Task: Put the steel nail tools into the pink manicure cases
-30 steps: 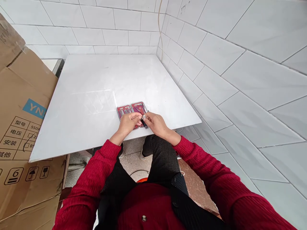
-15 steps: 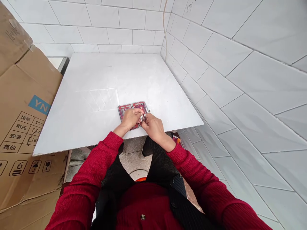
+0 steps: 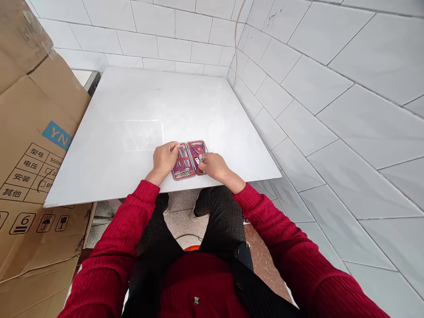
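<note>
A manicure set case (image 3: 184,178) lies open like a book on the white tabletop, with small silver tools in its red and purple lining. My left hand (image 3: 164,160) is closed at the left half's upper left corner, thumb and forefinger pinched together. Whatever that pinch holds, if anything, is too small to make out. Over the right half, my right hand (image 3: 215,167) has its fingers closed on a nail clipper (image 3: 200,157) with a patterned silver surface. My right fingers partly cover the tools beneath.
The white tabletop (image 3: 198,106) reaches back to a tiled wall (image 3: 149,22), and another tiled wall (image 3: 331,110) runs along the right. A large cardboard box (image 3: 39,101) stands against the left side. A thin cable (image 3: 236,44) hangs in the corner.
My hands were together over the case, fingers meeting at a small silver thing. Now they are apart: the left has moved left to the case's edge, the right stays over the right half.
</note>
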Demonstrator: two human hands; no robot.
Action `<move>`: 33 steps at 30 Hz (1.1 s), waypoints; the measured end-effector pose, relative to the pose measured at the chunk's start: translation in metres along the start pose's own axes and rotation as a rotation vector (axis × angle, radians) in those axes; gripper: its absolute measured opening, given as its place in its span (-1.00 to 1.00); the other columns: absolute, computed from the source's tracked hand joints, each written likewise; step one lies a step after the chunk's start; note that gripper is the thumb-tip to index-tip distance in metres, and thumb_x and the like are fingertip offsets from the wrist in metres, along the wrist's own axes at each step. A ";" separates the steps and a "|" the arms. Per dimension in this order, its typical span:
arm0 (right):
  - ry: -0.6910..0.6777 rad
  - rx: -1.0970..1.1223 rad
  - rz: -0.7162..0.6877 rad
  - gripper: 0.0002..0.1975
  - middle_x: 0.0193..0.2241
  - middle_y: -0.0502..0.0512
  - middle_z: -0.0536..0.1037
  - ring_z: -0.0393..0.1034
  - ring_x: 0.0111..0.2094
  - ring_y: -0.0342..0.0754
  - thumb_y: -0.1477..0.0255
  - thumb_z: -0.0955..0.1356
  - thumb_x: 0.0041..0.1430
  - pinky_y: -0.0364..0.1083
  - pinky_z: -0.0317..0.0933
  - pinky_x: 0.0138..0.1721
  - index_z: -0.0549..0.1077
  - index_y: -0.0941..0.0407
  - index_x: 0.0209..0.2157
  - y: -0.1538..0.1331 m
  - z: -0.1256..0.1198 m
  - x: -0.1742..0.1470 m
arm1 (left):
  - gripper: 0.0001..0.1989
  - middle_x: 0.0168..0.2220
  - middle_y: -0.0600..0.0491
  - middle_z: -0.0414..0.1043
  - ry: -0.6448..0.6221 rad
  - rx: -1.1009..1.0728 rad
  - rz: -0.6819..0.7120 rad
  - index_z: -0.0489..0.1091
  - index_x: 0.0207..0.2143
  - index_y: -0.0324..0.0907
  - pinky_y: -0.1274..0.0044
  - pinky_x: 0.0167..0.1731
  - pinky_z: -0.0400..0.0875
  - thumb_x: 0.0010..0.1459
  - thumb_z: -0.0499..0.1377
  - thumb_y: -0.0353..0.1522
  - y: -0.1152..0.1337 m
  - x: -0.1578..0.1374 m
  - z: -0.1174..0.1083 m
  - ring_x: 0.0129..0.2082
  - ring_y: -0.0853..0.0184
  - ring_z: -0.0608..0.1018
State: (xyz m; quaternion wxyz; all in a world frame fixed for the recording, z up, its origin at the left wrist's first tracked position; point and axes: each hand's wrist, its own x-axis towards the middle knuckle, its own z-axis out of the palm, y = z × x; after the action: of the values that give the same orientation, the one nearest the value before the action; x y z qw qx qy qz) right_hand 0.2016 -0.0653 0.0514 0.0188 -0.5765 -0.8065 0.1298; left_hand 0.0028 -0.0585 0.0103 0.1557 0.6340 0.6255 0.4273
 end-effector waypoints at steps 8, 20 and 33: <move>-0.035 -0.011 0.032 -0.82 -0.41 0.14 0.60 0.40 -0.42 -0.03 0.44 0.30 0.25 -0.08 -0.02 -0.44 0.52 0.14 -0.38 -0.005 0.005 0.014 | -0.74 -0.13 -0.01 0.58 0.077 0.048 0.152 0.51 -0.36 -0.14 0.46 -0.22 0.36 0.30 0.04 -0.37 -0.013 -0.006 -0.003 -0.14 0.22 0.55; 0.022 -0.049 0.021 -0.82 -0.28 0.25 0.64 0.48 -0.29 0.08 0.45 0.27 0.32 -0.06 0.09 -0.34 0.50 0.17 -0.21 -0.008 0.011 0.010 | -0.73 -0.19 -0.01 0.55 0.057 0.026 0.160 0.55 -0.32 -0.11 0.42 -0.13 0.43 0.31 0.05 -0.34 -0.019 -0.009 0.006 -0.12 0.19 0.55; 0.091 -0.042 0.060 -0.76 -0.10 0.34 0.60 0.50 -0.09 0.13 0.46 0.20 0.42 -0.04 0.22 -0.14 0.46 0.21 -0.10 -0.024 0.015 0.030 | -0.71 -0.15 -0.04 0.55 0.027 0.041 0.176 0.55 -0.29 -0.13 0.39 -0.10 0.43 0.32 0.03 -0.35 -0.018 -0.010 0.006 -0.08 0.16 0.54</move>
State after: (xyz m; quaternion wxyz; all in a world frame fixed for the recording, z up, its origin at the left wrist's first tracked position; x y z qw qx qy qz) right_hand 0.1671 -0.0475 0.0390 0.0397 -0.6059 -0.7897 0.0871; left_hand -0.0035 -0.0630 -0.0100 0.0959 0.6838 0.5780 0.4349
